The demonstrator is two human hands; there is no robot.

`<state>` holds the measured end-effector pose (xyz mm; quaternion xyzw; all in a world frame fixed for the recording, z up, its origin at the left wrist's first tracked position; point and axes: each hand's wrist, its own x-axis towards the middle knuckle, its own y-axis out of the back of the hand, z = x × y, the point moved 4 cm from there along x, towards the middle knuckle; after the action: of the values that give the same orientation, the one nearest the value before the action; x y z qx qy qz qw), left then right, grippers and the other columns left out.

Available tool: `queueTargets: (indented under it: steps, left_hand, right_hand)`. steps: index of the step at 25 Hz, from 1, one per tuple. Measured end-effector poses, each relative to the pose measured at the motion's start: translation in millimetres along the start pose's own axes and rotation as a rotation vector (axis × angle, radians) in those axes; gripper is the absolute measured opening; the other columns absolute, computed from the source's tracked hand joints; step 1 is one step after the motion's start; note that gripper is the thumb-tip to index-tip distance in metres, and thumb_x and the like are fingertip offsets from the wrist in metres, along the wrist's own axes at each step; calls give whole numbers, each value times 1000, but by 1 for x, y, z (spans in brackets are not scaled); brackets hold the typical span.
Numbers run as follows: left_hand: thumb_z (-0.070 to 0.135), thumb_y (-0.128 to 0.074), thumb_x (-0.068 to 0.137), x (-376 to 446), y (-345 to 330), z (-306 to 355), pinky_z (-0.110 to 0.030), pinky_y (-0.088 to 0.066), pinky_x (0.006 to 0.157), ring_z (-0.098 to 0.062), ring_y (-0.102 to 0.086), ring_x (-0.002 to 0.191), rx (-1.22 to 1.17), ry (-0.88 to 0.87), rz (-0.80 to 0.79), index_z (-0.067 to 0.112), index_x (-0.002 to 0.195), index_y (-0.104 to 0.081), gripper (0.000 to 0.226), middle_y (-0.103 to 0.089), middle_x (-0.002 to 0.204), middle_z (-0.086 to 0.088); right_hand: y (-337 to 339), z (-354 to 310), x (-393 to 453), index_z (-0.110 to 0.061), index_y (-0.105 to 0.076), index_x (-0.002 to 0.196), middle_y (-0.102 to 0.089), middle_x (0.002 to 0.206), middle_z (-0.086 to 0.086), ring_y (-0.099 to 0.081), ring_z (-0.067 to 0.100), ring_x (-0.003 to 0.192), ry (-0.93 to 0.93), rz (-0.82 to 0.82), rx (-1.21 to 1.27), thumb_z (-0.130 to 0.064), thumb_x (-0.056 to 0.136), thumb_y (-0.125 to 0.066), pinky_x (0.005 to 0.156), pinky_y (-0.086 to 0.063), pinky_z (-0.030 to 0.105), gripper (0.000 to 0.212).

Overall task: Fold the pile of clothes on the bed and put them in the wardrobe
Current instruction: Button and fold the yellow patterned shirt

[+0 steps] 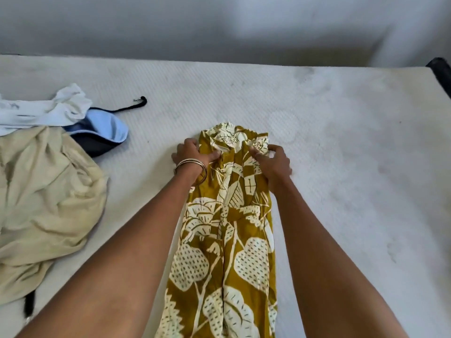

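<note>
A mustard-yellow garment with a cream leaf print (227,240) lies in a long narrow strip down the middle of the white mattress (341,142), running from the near edge away from me. My left hand (192,153), with bangles on the wrist, grips the garment's far end on its left side, fingers curled under the cloth and thumb on top. On the right side of that same far end my right hand (273,159) pinches the fabric.
At the left lie a crumpled cream garment (46,198), a white garment (44,108) and a light-blue and dark piece (102,132) with a black strap (136,103). A grey wall stands behind the bed. A dark object (440,69) sits at the far right corner.
</note>
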<state>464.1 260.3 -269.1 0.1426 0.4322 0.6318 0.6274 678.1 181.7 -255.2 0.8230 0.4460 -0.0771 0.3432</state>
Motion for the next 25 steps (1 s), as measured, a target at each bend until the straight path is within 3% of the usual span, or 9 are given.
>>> queueTargets:
  steps: [2,5,7,9,13,17,19,21,25]
  left_hand:
    - [57,-77,68,10,-7,4,-45,-44,98,-30,-52,115,23,10,81,29,119,-57,61,-58,122,-3]
    - [42,-72,80,13,-5,3,-42,-48,95,-29,-61,103,-242,36,202,23,103,-64,31,-68,108,-3]
    - [37,-70,82,15,-4,-4,-44,-51,91,-27,-62,97,-502,77,150,23,95,-61,21,-65,99,-1]
    - [39,-70,83,12,-3,-7,-46,-53,90,-26,-62,97,-650,101,54,25,97,-59,23,-63,101,-1]
    - [36,-74,82,4,3,-4,-40,-52,88,-23,-60,100,-649,172,-116,18,123,-57,48,-63,112,-3]
    - [16,-68,88,-2,22,5,-42,-55,83,-28,-64,99,-797,210,-185,17,118,-66,30,-68,113,-8]
    - [4,-62,89,-8,33,2,-42,-55,86,-25,-66,99,-851,134,-152,22,106,-69,25,-70,109,-8]
    - [-11,-51,90,-26,41,-10,-33,-57,76,-22,-64,89,-912,56,-157,23,91,-69,38,-68,101,-7]
    - [-34,-40,73,-57,47,-48,-12,-52,69,-26,-58,96,-426,-341,-298,12,70,-68,54,-61,103,-9]
  right_hand:
    - [-15,6,20,-38,-53,125,-51,128,5,-42,32,126,-56,2,-69,-67,69,-73,103,-41,54,66]
    - [-17,18,43,-42,-64,95,-68,108,0,-58,30,115,-124,13,222,-68,61,-69,92,-51,52,43]
    - [-11,18,39,-34,-66,94,-72,99,5,-67,28,101,-138,-38,407,-49,80,-71,82,-58,48,22]
    - [-6,14,29,-19,-64,109,-72,100,9,-71,25,92,-134,-125,486,-35,90,-68,78,-61,45,25]
    - [-7,10,22,-11,-63,119,-72,104,12,-72,23,88,-116,-232,448,-15,88,-72,69,-62,38,33]
    - [1,-1,10,-11,-69,106,-71,88,7,-70,17,75,-78,-184,508,9,89,-59,54,-56,26,28]
    - [11,-4,-3,-11,-70,90,-71,84,7,-70,17,76,52,-191,521,17,87,-51,58,-57,27,33]
    - [22,5,-19,-9,-68,78,-69,91,6,-69,16,86,230,-219,446,25,81,-42,69,-56,29,43]
    - [40,40,-44,-12,-64,61,-57,121,3,-55,12,114,432,-251,166,32,69,-36,89,-46,25,53]
